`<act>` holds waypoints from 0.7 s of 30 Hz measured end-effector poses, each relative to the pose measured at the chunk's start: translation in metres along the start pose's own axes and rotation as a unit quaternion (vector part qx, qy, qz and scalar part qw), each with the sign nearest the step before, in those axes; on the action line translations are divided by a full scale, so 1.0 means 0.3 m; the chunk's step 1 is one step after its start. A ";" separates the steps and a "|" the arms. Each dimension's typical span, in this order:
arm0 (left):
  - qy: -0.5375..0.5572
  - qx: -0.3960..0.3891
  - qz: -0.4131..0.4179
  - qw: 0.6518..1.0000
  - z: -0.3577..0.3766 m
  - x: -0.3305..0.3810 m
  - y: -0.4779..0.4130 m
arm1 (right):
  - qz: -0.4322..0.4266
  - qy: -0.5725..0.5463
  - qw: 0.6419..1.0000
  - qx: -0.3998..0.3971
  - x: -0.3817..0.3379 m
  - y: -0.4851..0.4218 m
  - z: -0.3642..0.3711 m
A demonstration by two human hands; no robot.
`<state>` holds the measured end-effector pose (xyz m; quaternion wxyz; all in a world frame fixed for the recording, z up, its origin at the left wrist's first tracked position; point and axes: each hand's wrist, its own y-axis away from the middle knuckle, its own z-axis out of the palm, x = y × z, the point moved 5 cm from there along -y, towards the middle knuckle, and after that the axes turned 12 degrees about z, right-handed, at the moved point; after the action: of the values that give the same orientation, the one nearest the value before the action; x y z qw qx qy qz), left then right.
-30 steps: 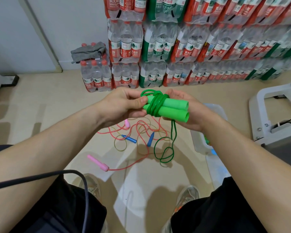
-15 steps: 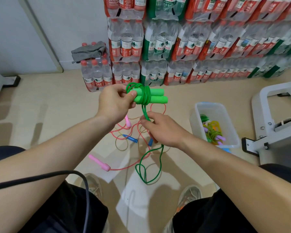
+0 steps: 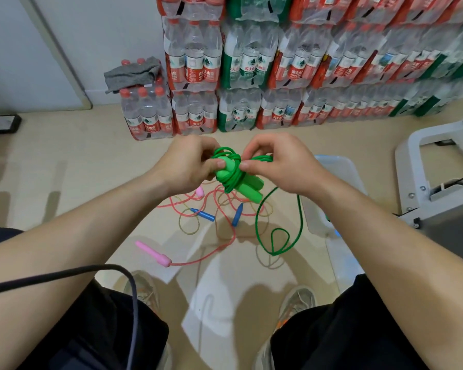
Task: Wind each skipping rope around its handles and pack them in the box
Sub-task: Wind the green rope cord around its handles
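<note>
My left hand (image 3: 190, 166) grips the two green handles (image 3: 247, 186) of a green skipping rope, held together with several turns of cord around them. My right hand (image 3: 278, 164) pinches the green cord (image 3: 280, 236) at the bundle; its free length hangs in a loop toward the floor. On the floor below lie a pink skipping rope (image 3: 153, 253) and a rope with blue handles (image 3: 203, 214), both loose and tangled. The clear plastic box (image 3: 332, 166) stands on the floor to the right, mostly hidden by my right forearm.
Shrink-wrapped packs of water bottles (image 3: 251, 62) are stacked along the far wall, with a grey cloth (image 3: 133, 73) on a low pack. A grey metal frame (image 3: 439, 166) stands at the right. A black cable (image 3: 64, 276) crosses my left leg. My shoes (image 3: 294, 300) are below.
My right hand rose from the hanging cord to the bundle, bringing the cord up over the handles. The handles tilted and dropped slightly. My forearm now covers most of the box.
</note>
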<state>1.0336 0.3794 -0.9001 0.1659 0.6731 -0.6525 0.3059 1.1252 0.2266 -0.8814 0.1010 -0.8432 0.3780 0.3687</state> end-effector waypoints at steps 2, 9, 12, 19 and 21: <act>0.054 -0.012 -0.001 0.998 0.000 0.009 0.001 | 0.002 -0.041 0.999 -0.016 0.028 -0.013 -0.019; 0.307 -0.064 -0.054 0.948 -0.002 0.018 0.024 | 0.064 -0.243 0.963 -0.099 0.090 -0.016 0.009; 0.404 -0.030 -0.089 0.910 0.008 0.015 0.038 | 0.127 -0.357 0.912 -0.155 0.095 0.002 0.058; 0.505 0.134 -0.141 0.841 -0.020 -0.031 0.038 | 0.229 -0.282 0.917 -0.167 0.129 0.048 0.199; 0.442 0.172 -0.156 0.866 -0.034 -0.053 0.038 | 0.229 -0.221 0.934 -0.161 0.119 0.061 0.224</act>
<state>1.0209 0.3969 -0.9044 0.3644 0.5782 -0.3344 0.6489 1.0914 0.2240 -0.9519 -0.0424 -0.6356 0.4648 0.6149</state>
